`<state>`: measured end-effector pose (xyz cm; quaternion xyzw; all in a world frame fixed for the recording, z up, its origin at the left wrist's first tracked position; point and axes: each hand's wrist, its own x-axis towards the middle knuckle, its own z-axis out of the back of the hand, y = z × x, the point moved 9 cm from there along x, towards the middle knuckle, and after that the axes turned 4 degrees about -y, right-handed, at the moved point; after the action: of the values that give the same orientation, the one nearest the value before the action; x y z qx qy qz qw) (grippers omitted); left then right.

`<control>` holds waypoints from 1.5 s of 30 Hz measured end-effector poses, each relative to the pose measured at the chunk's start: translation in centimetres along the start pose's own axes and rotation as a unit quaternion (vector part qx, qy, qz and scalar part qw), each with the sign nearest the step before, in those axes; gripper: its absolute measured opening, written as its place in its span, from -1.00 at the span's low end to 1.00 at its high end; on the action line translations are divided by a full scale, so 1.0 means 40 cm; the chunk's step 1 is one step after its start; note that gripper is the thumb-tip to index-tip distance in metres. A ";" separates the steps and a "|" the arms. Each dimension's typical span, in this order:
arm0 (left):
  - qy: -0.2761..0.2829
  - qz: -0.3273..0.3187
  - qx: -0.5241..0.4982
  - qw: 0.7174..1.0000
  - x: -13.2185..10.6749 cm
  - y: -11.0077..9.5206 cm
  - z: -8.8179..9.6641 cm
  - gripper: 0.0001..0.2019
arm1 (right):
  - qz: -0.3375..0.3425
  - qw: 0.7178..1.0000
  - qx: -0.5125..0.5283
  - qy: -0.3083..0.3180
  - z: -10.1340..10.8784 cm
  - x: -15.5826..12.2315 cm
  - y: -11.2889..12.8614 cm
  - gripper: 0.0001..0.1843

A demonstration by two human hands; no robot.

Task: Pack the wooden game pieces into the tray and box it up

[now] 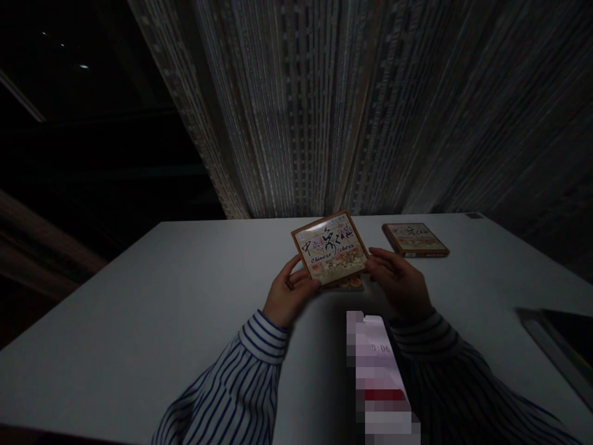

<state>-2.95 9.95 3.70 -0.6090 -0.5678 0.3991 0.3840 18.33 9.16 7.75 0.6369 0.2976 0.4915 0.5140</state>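
Observation:
Between my two hands is a flat Chinese chess box (331,250), its printed cover tilted up toward me. My left hand (291,290) grips the lower left corner, thumb on the front and fingers behind. At the lower right edge, my right hand (401,284) pinches the box with its fingers. Just under the box shows a strip of another printed item (347,284), mostly hidden. A second Chinese chess box (416,240) lies flat on the table, to the right of my right hand.
A lit phone (386,371), partly blurred out, stands near me between my forearms. The white table (185,296) reaches back to a striped string curtain (296,123). At the right edge lies a dark flat object (565,340). The room is dim.

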 end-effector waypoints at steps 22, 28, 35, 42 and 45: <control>-0.005 -0.051 0.027 0.998 0.007 -0.018 0.017 -0.33 | 0.110 0.986 -0.086 0.093 -0.034 -0.016 0.016 -0.44; 0.005 -0.045 0.036 0.998 0.008 -0.018 0.012 -0.37 | 0.128 0.981 -0.108 0.096 -0.032 -0.018 0.033 -0.38; -0.009 -0.064 0.041 0.997 0.003 -0.031 0.008 -0.34 | 0.092 0.988 -0.094 0.086 -0.030 -0.013 0.023 -0.43; 0.002 -0.083 0.056 0.995 0.000 -0.033 -0.005 -0.41 | 0.094 0.984 -0.133 0.073 -0.023 -0.007 0.027 -0.52; -0.002 -0.084 0.080 0.993 0.000 -0.030 -0.002 -0.37 | 0.152 0.972 -0.152 0.093 -0.027 -0.008 0.034 -0.49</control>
<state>-3.33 10.04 4.82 -0.5257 -0.5843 0.4104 0.4624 17.02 8.85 8.93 0.5404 0.1658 0.6607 0.4940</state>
